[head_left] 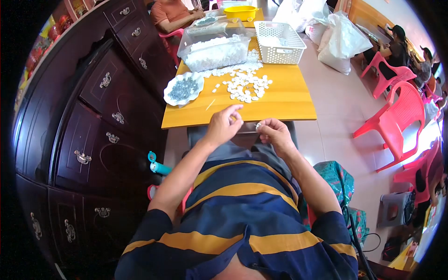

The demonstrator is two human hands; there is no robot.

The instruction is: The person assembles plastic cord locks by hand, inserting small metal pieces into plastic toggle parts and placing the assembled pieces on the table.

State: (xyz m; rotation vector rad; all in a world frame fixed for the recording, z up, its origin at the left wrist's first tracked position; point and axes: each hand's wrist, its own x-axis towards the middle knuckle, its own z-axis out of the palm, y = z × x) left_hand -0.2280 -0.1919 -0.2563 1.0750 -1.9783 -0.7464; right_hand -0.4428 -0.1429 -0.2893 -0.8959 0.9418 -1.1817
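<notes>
My right hand pinches a small white piece between thumb and fingertips, just off the table's near edge. To its left, my left hand hovers with the index finger stretched out and the thumb apart; nothing shows in it. Beyond both hands, a loose pile of round white pieces lies on the yellow wooden table. A white scalloped dish of small grey-blue clear parts stands at the table's left edge. A thin pale stick lies near the left hand.
A clear plastic bin full of white parts and a white perforated basket stand behind the pile. Dark drawers line my left side. Red plastic chairs and white sacks are at right. Other people sit farther off.
</notes>
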